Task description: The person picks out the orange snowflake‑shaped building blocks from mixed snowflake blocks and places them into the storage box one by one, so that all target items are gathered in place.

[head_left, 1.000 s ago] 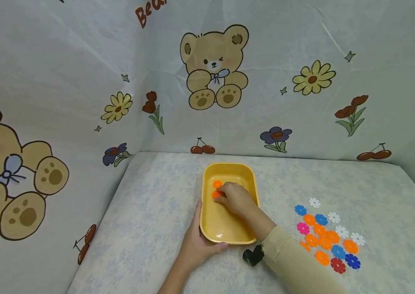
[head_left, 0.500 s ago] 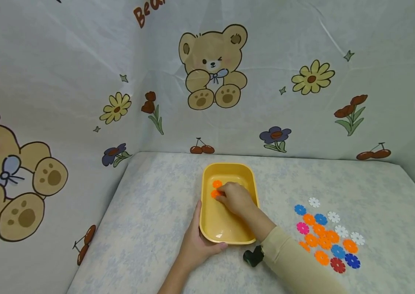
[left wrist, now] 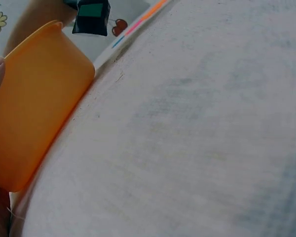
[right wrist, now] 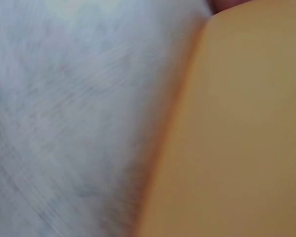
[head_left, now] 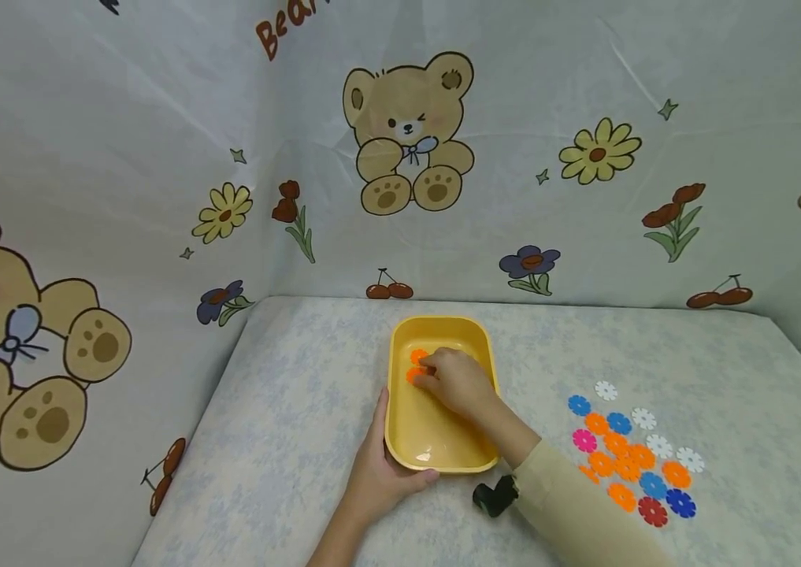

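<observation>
A yellow plastic tray (head_left: 435, 441) stands in the middle of the table in the head view. My left hand (head_left: 379, 472) grips its near left corner, thumb along the front edge and fingers up the left side. Inside the tray are two orange snowflake pieces, one upper (head_left: 419, 357) and one lower (head_left: 414, 376). My right hand (head_left: 458, 383) reaches in over the right rim, thumb and forefinger pinching the lower piece, whose right part they hide. The tray wall (left wrist: 44, 108) fills the left of the left wrist view. In the right wrist view the tray (right wrist: 237, 128) is large and blurred.
To the right lies a loose group of snowflake pieces (head_left: 628, 470) in orange, blue, white, pink and red. A black wrist-worn device (head_left: 495, 498) sits by the right cuff. A cloth with bears (head_left: 410, 134) hangs behind the table and at its left.
The lower orange piece and the right fingertips have shifted very slightly left. The left hand and tray hold their place, while the head view has tilted a little.
</observation>
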`<state>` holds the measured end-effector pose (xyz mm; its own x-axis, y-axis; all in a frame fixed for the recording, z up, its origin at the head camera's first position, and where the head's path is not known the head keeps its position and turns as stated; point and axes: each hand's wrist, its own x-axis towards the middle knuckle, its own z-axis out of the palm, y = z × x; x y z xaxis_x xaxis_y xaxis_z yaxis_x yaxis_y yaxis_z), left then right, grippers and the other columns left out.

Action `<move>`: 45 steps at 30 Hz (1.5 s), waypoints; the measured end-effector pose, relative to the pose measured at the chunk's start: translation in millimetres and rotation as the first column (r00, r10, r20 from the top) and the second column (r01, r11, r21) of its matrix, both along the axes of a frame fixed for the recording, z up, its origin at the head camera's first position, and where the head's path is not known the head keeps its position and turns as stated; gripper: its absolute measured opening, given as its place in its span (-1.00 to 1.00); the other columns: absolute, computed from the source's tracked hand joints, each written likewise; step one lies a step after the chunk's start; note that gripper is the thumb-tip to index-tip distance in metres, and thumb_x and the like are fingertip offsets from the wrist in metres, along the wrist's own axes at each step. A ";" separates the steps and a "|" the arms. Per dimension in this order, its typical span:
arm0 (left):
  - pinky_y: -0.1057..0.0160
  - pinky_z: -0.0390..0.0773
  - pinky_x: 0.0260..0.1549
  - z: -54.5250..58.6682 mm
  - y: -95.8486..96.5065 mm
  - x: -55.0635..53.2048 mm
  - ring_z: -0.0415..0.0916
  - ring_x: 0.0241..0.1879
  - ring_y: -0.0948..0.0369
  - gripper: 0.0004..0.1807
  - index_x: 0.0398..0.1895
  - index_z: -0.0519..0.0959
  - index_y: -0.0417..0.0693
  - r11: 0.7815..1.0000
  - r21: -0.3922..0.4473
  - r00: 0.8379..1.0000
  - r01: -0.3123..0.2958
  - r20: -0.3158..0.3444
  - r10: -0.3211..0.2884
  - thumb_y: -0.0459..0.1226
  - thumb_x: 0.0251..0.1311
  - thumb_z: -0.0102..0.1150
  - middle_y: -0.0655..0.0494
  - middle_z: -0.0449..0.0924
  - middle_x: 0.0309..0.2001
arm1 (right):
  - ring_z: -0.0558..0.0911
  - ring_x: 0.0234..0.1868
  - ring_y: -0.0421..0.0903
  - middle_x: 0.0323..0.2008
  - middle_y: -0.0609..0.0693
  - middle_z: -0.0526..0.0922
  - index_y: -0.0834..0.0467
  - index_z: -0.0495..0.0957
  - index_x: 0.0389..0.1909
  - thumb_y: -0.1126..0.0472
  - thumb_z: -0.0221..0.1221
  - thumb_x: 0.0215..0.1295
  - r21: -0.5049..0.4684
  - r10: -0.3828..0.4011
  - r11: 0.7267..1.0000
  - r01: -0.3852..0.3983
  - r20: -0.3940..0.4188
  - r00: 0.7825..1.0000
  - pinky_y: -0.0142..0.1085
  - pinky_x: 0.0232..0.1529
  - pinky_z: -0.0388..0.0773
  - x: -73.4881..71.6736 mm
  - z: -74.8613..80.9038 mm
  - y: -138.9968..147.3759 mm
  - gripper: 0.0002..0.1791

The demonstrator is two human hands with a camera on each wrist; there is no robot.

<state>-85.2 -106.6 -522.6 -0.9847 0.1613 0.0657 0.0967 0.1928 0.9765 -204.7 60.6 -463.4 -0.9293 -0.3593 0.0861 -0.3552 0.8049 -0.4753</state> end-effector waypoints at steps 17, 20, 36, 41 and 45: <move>0.52 0.10 0.37 1.7 -0.4 0.8 0.00 0.55 0.20 0.43 0.58 -0.32 0.48 0.999 0.028 1.000 -0.017 0.005 0.017 -0.11 -0.16 0.64 0.25 -0.16 0.61 | 0.35 -0.54 -0.23 -0.28 -0.12 0.65 0.08 0.67 0.07 0.08 0.38 0.21 -0.094 -0.173 0.983 0.155 -0.225 0.959 -0.45 -0.55 0.40 63.7 35.2 121.5 -0.60; 0.52 0.12 0.36 1.3 -0.1 1.0 0.01 0.55 0.18 0.44 0.59 -0.32 0.45 0.999 0.031 1.000 -0.018 -0.001 0.018 -0.11 -0.17 0.64 0.22 -0.15 0.62 | 0.35 -0.55 -0.21 -0.20 -0.06 0.65 0.11 0.61 0.15 0.08 0.33 0.27 -0.044 -0.224 0.974 0.220 -0.141 0.964 -0.44 -0.59 0.36 73.5 27.3 156.2 -0.56; 0.54 0.11 0.36 0.9 1.6 1.5 0.00 0.55 0.17 0.43 0.59 -0.32 0.47 0.999 0.039 1.000 -0.002 -0.009 0.003 -0.12 -0.16 0.63 0.21 -0.17 0.62 | 0.59 -0.23 -0.02 -0.12 0.11 0.61 0.28 0.56 0.16 -0.09 0.31 0.25 0.178 -0.319 0.939 0.294 0.133 0.938 0.06 -0.15 0.63 102.2 -15.6 242.9 -0.38; 0.54 0.09 0.36 -0.4 2.1 1.3 -0.02 0.56 0.11 0.44 0.59 -0.33 0.43 0.999 0.045 1.000 0.007 -0.031 -0.006 -0.15 -0.15 0.63 0.17 -0.17 0.62 | 0.51 -0.31 -0.10 -0.19 0.05 0.58 0.26 0.57 0.14 -0.16 0.23 0.32 0.161 -0.305 0.945 0.285 0.118 0.945 -0.18 -0.32 0.57 97.4 -16.8 243.6 -0.39; 0.53 0.08 0.37 -0.5 2.4 1.1 -0.04 0.56 0.12 0.44 0.59 -0.33 0.45 0.998 0.054 1.000 0.010 -0.021 -0.008 -0.16 -0.16 0.63 0.20 -0.18 0.62 | 0.44 -0.35 -0.12 -0.22 0.04 0.57 0.26 0.57 0.14 -0.11 0.24 0.32 0.155 -0.289 0.950 0.272 0.103 0.952 -0.32 -0.41 0.41 91.8 -17.9 242.0 -0.42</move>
